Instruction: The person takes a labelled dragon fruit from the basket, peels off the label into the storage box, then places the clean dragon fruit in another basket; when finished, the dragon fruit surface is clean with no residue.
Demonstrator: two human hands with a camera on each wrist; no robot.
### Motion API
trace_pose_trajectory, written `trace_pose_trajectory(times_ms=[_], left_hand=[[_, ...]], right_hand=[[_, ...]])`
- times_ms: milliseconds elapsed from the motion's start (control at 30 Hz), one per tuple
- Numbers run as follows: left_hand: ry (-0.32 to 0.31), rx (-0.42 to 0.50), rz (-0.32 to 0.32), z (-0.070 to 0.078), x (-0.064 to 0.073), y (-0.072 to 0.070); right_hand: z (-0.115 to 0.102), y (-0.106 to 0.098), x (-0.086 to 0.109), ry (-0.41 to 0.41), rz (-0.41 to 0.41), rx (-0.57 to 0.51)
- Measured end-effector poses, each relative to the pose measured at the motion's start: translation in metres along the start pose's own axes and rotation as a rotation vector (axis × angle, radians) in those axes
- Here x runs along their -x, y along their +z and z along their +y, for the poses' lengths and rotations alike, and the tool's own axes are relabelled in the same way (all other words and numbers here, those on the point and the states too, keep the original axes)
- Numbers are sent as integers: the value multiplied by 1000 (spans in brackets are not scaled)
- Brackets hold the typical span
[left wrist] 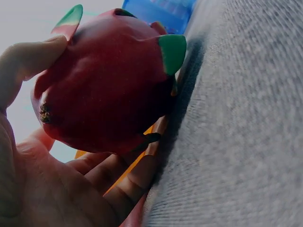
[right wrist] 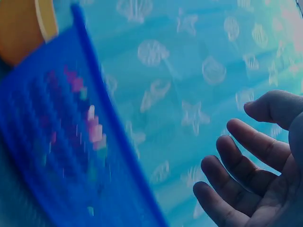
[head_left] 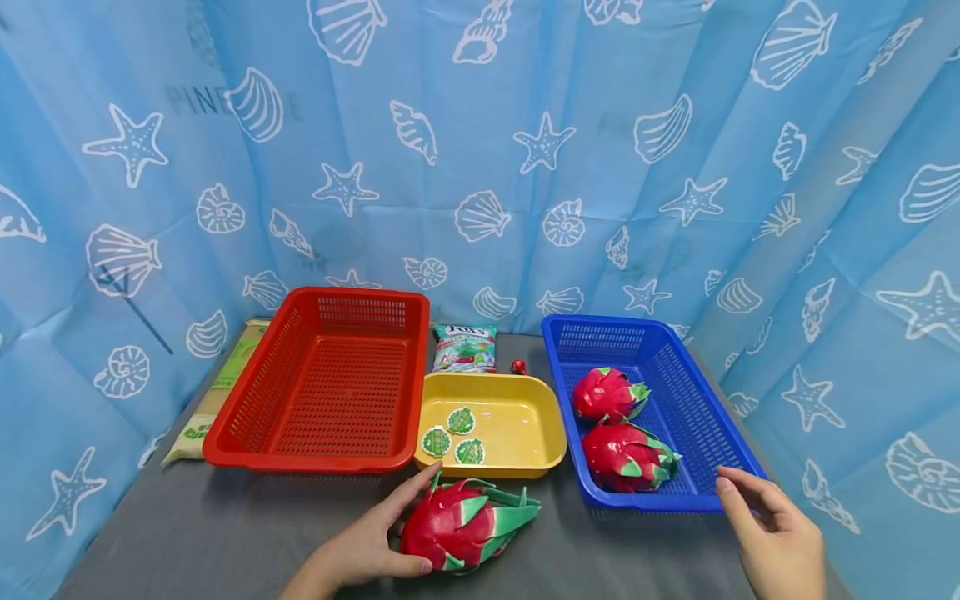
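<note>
In the head view my left hand (head_left: 365, 533) holds a red dragon fruit (head_left: 468, 525) with green-tipped scales, close over the grey cloth in front of the yellow tray. The left wrist view shows the thumb (left wrist: 40, 56) on one side of the dragon fruit (left wrist: 106, 80) and the other fingers along its opposite side. My right hand (head_left: 776, 529) hovers by the front right corner of the blue basket (head_left: 693, 392), holding nothing, its fingers loosely bent in the right wrist view. Inside that basket lie two dragon fruits, the rear one (head_left: 602, 393) and the front one (head_left: 626, 457).
A red basket (head_left: 337, 400) stands at the left, over a long green-and-tan packet (head_left: 217, 396). Three round green stickers (head_left: 461, 421) lie in the yellow tray (head_left: 525, 408). Behind it are a Fox's candy bag (head_left: 465, 347) and a small red item (head_left: 518, 367). A blue shell-print curtain (head_left: 480, 167) surrounds the table.
</note>
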State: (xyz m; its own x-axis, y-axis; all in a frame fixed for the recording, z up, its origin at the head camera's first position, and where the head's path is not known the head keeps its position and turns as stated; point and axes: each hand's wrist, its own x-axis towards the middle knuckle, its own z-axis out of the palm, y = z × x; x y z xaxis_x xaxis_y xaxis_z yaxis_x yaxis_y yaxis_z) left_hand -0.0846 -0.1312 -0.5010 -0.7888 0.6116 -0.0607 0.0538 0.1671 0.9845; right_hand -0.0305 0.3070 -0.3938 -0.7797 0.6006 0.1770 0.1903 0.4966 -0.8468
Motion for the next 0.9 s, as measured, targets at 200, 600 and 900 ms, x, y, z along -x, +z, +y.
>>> trace_pose_trajectory(times_ms=[200,600,900], left_hand=[[-30,14,-16,0,-1,-1],[-13,86,-28,-1,-3,2],[18,191,-52,1,-2,4]], right_hand=[[36,-18,-13,124,65,60],[78,-13,-39,181,-73,236],[77,-6,-40,181,-63,230]])
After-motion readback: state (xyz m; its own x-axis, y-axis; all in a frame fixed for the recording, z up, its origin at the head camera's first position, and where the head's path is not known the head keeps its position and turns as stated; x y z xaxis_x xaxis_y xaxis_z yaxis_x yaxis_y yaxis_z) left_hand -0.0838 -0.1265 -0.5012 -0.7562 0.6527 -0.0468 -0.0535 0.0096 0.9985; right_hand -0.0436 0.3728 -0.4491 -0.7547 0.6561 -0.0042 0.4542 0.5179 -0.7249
